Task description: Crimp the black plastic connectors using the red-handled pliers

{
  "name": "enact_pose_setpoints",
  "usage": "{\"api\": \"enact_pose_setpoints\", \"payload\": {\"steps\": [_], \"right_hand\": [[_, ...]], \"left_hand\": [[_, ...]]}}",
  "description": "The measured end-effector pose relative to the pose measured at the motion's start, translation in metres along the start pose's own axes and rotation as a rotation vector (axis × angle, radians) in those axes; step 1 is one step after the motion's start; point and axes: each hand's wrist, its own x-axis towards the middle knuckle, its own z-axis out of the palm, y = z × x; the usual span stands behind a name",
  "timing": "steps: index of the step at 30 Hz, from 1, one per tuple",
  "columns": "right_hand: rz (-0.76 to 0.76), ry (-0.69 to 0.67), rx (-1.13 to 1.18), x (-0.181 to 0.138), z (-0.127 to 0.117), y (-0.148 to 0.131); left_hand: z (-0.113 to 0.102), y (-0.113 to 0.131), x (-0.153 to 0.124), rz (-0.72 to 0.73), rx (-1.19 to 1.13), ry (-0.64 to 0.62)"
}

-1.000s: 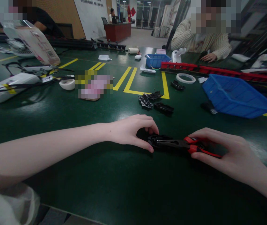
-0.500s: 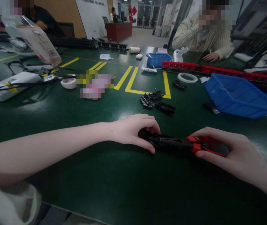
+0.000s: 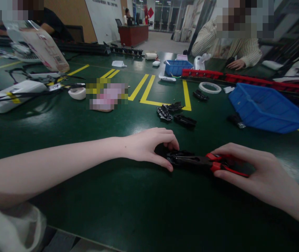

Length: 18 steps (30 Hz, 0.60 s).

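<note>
My right hand [image 3: 254, 168] is closed round the red handles of a pair of pliers [image 3: 199, 161], whose dark jaws point left. The jaw tips lie over a small black plastic part [image 3: 174, 156] low over the green table; whether they grip it I cannot tell. My left hand [image 3: 157, 145] is curled at the part's left end, thumb on the near side and fingers on the far side, holding it. Farther off lie similar black parts, among them one with a grey edge [image 3: 164, 113] and a darker one [image 3: 185, 120].
A blue bin [image 3: 270, 108] stands at the right, near a white tape roll [image 3: 210, 87] and a long red rail [image 3: 243, 79]. At left are a white device with cables [image 3: 15, 96] and a blurred pink object [image 3: 107, 97]. A person in a knit sweater [image 3: 209, 38] sits opposite.
The pliers and my right hand have shifted slightly left, and the jaws reach farther over the black part. My left hand has hardly moved.
</note>
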Motion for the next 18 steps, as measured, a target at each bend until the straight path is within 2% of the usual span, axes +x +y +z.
{"api": "enact_pose_setpoints", "payload": {"steps": [8, 18], "right_hand": [[-0.066, 0.112, -0.026, 0.0001, -0.001, -0.0015], [-0.057, 0.072, -0.019, -0.0003, 0.0045, 0.0001]], "left_hand": [[0.0006, 0.0007, -0.0005, -0.005, -0.013, 0.005], [0.0017, 0.0026, -0.0007, 0.036, 0.092, 0.011]]}}
